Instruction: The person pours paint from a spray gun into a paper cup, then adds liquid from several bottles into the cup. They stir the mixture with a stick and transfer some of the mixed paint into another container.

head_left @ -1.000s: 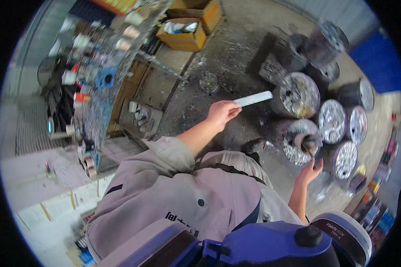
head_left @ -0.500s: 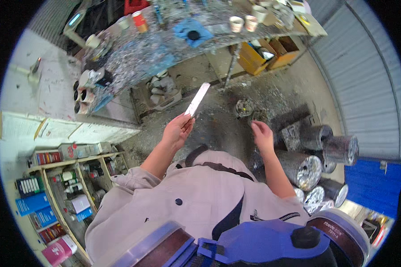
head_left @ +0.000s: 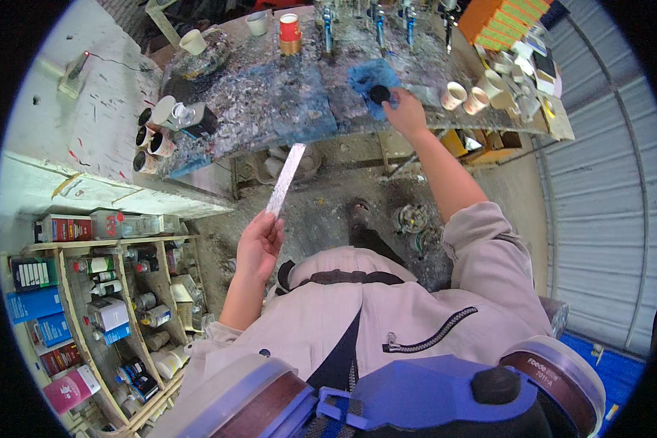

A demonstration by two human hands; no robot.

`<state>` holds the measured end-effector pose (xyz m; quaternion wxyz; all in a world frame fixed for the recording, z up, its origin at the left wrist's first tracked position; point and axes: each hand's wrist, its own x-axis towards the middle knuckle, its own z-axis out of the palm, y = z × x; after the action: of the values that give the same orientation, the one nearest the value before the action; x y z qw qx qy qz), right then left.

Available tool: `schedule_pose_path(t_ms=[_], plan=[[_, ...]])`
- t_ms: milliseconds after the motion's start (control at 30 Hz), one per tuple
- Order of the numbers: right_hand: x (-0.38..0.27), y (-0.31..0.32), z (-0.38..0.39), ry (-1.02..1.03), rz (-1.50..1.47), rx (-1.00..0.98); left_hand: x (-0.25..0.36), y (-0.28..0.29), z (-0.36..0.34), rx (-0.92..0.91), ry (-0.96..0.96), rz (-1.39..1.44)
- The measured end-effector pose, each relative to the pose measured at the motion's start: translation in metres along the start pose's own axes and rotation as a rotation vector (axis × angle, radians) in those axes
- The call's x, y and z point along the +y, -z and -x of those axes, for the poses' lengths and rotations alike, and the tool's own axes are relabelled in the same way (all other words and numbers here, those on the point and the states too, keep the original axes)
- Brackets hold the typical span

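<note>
My left hand (head_left: 260, 239) grips the lower end of a flat silvery strip (head_left: 286, 179), which points up and away in front of the bench edge. Reaching forward over the bench (head_left: 270, 102), my right hand (head_left: 407, 115) has its thumb and fingers closed at the right edge of a small black round disc (head_left: 379, 93). The disc rests on a crumpled blue cloth (head_left: 365, 73). Whether it is a lid or a pad cannot be made out.
Paper cups (head_left: 454, 95) stand right of the cloth, beside more stacked cups. A red-and-gold cup (head_left: 290, 35) and blue-handled spray guns (head_left: 379, 31) are at the back. Dark-filled cups (head_left: 144, 160) sit at the left corner. A shelf (head_left: 117, 292) of bottles and boxes is at left.
I am closer to the bench. My right hand has gone from above the floor up to the black disc on the cloth. The silvery strip stays in my left hand.
</note>
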<state>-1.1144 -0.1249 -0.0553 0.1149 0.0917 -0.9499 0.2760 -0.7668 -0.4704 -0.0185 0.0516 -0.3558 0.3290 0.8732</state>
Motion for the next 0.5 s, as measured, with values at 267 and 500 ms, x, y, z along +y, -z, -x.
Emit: schedule_pose_path(t_ms=[267, 500], plan=[[0.019, -0.015, -0.033, 0.157, 0.220, -0.103, 0.019, -0.079, -0.048, 0.064, -0.135, -0.018], [0.062, 0.006, -0.085, 0.172, 0.142, 0.202, 0.024, -0.156, -0.091, 0.087, -0.170, -0.086]])
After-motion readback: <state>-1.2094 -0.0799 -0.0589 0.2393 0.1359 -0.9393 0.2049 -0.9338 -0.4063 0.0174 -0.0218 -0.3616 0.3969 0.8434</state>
